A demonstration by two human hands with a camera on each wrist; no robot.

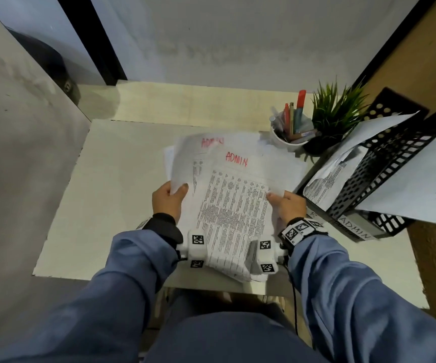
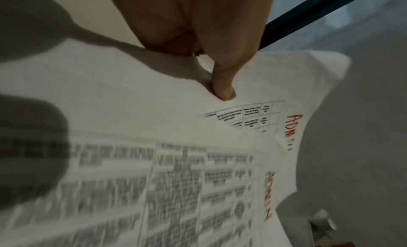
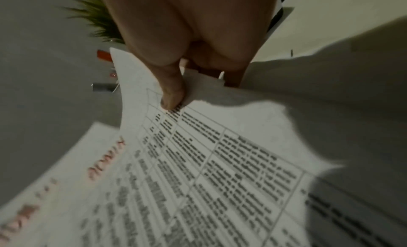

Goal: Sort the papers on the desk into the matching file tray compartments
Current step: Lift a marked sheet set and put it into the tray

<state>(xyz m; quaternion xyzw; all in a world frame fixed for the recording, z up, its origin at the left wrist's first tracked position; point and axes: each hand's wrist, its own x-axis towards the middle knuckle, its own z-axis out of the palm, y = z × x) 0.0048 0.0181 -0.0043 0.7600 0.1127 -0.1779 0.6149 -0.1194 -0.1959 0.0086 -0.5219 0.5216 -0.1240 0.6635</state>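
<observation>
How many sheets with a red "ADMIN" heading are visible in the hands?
2: the front sheet, pinched by the right hand, and the sheet behind it, pinched by the left hand. More papers beneath may hide others.

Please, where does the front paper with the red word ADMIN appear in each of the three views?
Head: front paper at centre, pinched by both hands.
Left wrist: front paper fills the lower half, blurred.
Right wrist: front paper runs from centre to bottom.
Shared landmark: its red ADMIN word.
</observation>
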